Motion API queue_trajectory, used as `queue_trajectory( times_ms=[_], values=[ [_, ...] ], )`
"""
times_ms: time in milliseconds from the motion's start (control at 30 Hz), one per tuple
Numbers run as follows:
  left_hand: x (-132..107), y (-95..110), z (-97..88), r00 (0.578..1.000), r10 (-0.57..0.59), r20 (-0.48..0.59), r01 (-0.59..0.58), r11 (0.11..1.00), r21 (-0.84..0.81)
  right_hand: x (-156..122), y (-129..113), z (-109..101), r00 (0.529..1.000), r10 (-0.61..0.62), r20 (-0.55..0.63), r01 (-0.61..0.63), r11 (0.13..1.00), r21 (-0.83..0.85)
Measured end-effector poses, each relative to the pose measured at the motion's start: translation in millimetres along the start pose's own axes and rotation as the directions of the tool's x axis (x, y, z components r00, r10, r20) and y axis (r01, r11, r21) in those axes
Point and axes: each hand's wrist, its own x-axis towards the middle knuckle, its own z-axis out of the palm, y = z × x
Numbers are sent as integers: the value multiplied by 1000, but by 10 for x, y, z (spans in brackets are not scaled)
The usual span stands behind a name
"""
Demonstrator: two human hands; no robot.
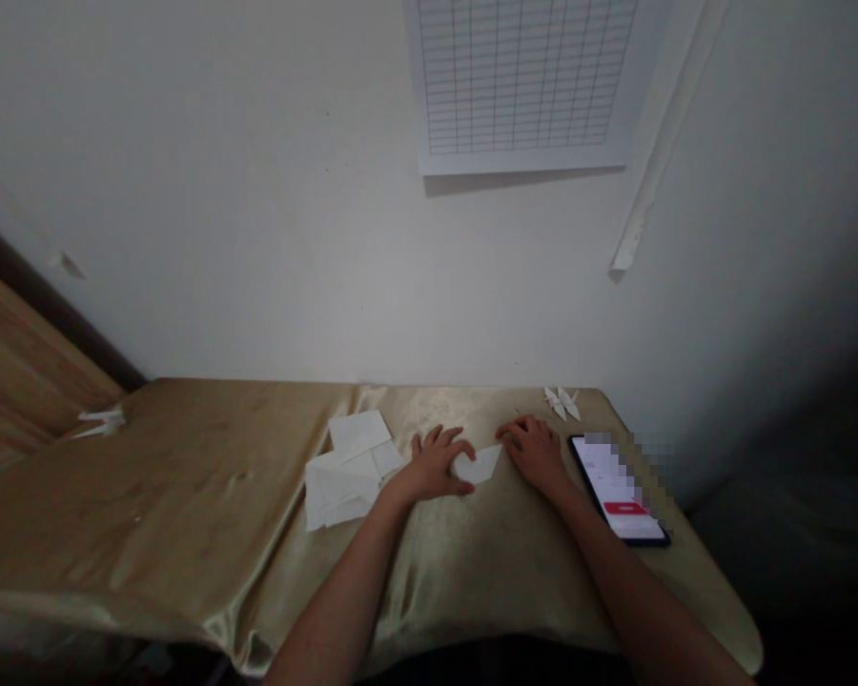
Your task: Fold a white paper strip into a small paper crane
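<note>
Gold satin covers the worktop (186,495) beneath a white wall bearing a ruled grid chart (521,81). Toward the far edge, a folded white paper triangle (480,465) lies between the person's hands, touching the left hand (433,467), with the right hand (536,453) just beside it. Both grips look open, fingers spread and pressing down, lifting nothing; on slick satin, that flat pressure should stop paper sliding. Loose white sheets (347,476) lie piled left of the hands, two paper cranes (561,402) sit near the far right corner, a phone (619,491) lies along the right edge, and another crane (100,422) rests at the left edge.
</note>
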Motion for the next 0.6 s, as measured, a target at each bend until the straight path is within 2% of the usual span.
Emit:
queue_trajectory(
  times_ms=[133, 400, 600],
  values=[
    [32, 6, 8, 998, 0, -62, 1, 1000, 25, -54, -20, -39, 998, -53, 20, 52, 998, 46],
    [41, -17, 25, 994, 35, -101, -27, 997, 74, -123, -87, -172, 968, -173, 180, 150, 980, 131],
    [48, -8, 47, 991, 18, -130, -7, 997, 78, -121, -79, -172, 962, -190, 197, 164, 976, 144]
  ],
)
